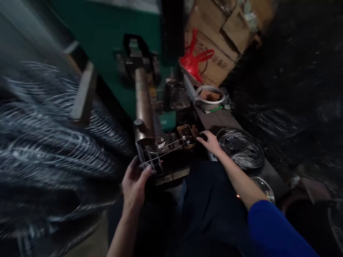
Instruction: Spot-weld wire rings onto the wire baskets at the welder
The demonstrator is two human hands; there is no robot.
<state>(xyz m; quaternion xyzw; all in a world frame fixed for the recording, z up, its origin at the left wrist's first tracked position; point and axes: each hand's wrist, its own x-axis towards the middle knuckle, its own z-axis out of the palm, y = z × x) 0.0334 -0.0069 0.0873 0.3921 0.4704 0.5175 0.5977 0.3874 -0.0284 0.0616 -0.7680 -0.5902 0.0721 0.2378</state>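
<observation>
My left hand (136, 182) is closed, thumb and fingers on the near-left end of a thin wire frame (167, 152). The frame's long bright wires run across to the right, under the end of a thick metal cylinder (144, 107). At the far end of those wires is my right hand (211, 142), its thumb and index finger brought close together on the wire ends. The cylinder juts toward me from a green machine (104, 50). A brown metal fixture (186, 135) sits beneath the wires, just left of my right hand.
Many bent wire pieces (53, 142) hang in thick bundles on the left. A wire coil (239, 148) lies on the bench to the right, with a round bowl (210, 98) behind it. Farther back are a red plastic bag (194, 62) and cardboard boxes (214, 39).
</observation>
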